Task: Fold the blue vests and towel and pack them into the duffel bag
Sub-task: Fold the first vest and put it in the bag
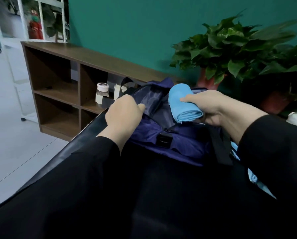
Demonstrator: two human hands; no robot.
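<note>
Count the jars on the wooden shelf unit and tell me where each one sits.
2. One jar with a white lid stands in the middle compartment of the shelf unit. A second jar stands just right of it, partly hidden by the duffel bag; more may be hidden.

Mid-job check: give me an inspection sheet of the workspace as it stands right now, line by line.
Surface: black table, glossy edge showing on the left; most of it is hidden by the sleeves.
Job's things: navy duffel bag on the table, top pulled open; rolled light blue cloth held over the opening, not yet inside; more light blue fabric under the right arm, whether folded cannot be told.
Clutter: two small jars on the wooden shelf behind the table.
Grippers: left hand grips the bag's open edge; right hand holds the roll.
Cables: nothing seen.
Surroundings: teal wall, potted plants on the right, red fire extinguisher far left.
</note>
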